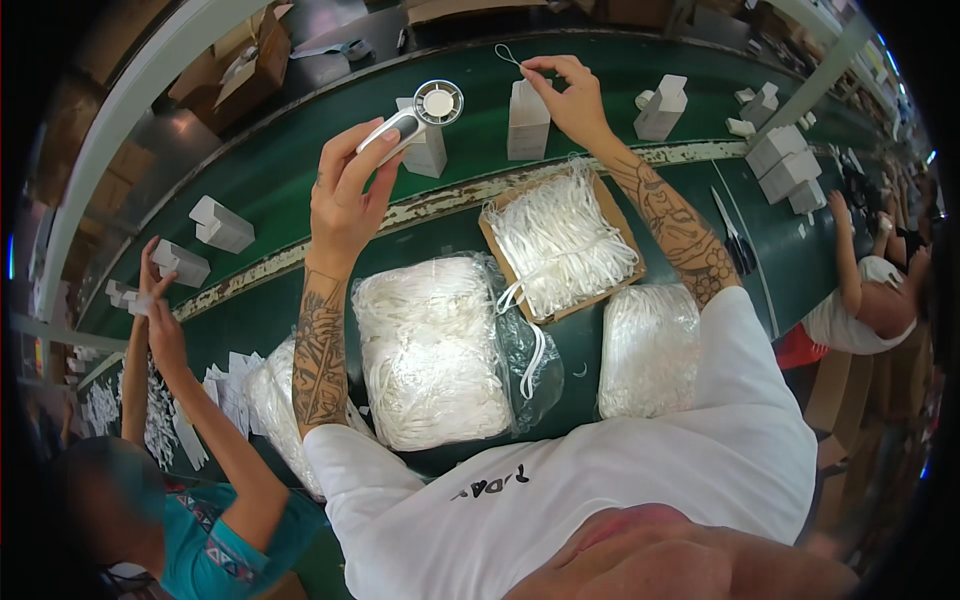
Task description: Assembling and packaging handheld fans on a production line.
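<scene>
My left hand (345,200) is closed round the handle of a small white handheld fan (438,102), its round silver-rimmed head pointing away from me. Behind the fan, partly covered by it, stands an open white box (428,155). Higher up on the right, my right hand (573,95) pinches a thin white wrist strap (506,53), whose loop sticks out to the left of the fingertips. Just below those fingers another white box (528,128) stands on the green belt. A cardboard tray (626,222) close to me holds a heap of white straps (560,240).
Clear plastic bags of white straps (435,350) (650,350) lie before me. Scissors (738,240) rest at right. More white boxes (660,108) (222,225) stand along the belt (600,120). A co-worker in teal (220,535) works at left; another person (865,300) is at right.
</scene>
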